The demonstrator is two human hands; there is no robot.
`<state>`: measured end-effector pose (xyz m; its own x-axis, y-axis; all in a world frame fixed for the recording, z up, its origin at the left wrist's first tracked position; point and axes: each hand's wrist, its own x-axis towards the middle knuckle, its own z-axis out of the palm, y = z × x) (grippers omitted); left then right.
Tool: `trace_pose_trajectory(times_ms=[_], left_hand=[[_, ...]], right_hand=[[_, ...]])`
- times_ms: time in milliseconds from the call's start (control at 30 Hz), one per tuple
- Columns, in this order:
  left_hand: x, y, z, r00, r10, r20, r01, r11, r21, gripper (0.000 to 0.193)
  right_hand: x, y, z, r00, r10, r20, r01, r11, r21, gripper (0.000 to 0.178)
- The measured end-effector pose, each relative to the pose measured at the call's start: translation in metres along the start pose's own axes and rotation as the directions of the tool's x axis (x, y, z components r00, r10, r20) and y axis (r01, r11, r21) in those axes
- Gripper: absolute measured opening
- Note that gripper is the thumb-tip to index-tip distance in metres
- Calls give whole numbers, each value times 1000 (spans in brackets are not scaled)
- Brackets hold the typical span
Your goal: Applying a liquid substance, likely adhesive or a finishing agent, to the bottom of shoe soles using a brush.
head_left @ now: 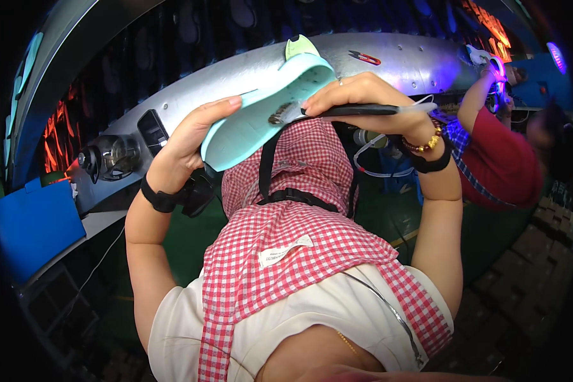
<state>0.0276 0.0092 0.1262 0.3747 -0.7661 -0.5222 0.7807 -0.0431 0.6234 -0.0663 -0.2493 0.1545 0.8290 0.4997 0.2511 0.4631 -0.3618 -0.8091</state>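
A pale turquoise shoe sole (235, 141) is held up over the near edge of the bench, its hollow inner side facing me. My left hand (194, 130) grips its near left end, thumb along the rim. In my right hand (356, 95) is a brush (363, 111) with a slim black handle and a whitish back end. Its dark bristles touch the inside of the sole around the middle. The fingers of my right hand also rest near the sole's right rim. Just behind the sole's far end shows a yellow-green piece (299, 46), partly hidden.
Red-handled thread snips (365, 58) lie on the curved metal bench (401, 73). To the left are a black phone-like object (151, 130) and a clear round pot (120, 158) with dark fittings. A co-worker in red (506, 162) handles a shoe at the right under purple light.
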Motion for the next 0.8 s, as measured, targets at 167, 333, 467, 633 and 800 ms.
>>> trace_pose_trajectory(times_ms=[167, 333, 467, 633, 800], left_hand=[[0, -5, -1, 993, 43, -112, -46, 999, -23, 41], [19, -22, 11, 996, 73, -58, -80, 987, -140, 36], [29, -28, 12, 995, 96, -31, -99, 984, -145, 34], [36, -39, 8, 943, 313, -115, -307, 950, 63, 30], [38, -45, 4, 910, 375, -175, -345, 922, 176, 31]], right_hand=[[-2, -5, 2, 951, 220, 219, -226, 974, 2, 20], [23, -10, 37, 919, 392, -36, -343, 844, 412, 17], [36, 2, 56, 838, 513, -188, -340, 758, 557, 15], [40, 7, 61, 828, 509, -235, -333, 784, 524, 16], [45, 15, 64, 819, 508, -266, -345, 807, 480, 17]])
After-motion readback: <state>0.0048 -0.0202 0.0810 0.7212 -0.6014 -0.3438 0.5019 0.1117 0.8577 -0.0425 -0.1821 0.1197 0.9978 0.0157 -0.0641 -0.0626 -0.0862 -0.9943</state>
